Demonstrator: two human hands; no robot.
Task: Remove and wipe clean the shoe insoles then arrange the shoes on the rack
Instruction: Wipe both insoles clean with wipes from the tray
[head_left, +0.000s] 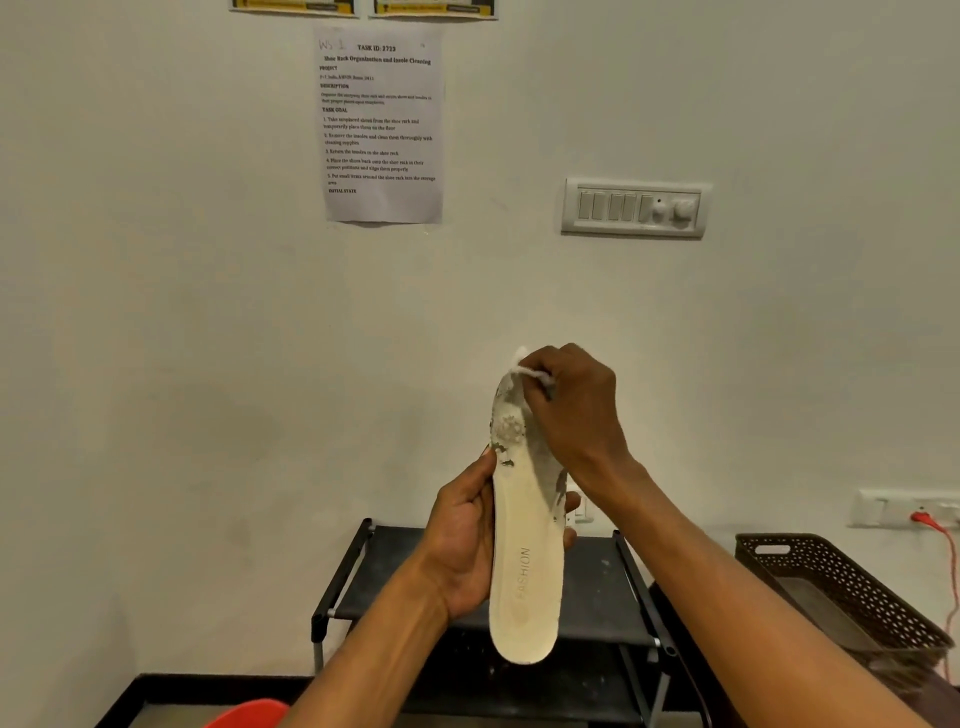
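Head view: left hand (462, 540) grips the upright insole (524, 561); right hand (566, 410) pinches a white cloth (535, 371) against its top.

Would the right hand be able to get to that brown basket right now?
Probably yes: the brown basket sits on that side with nothing between, though the right hand is busy pinching a white cloth against the insole.
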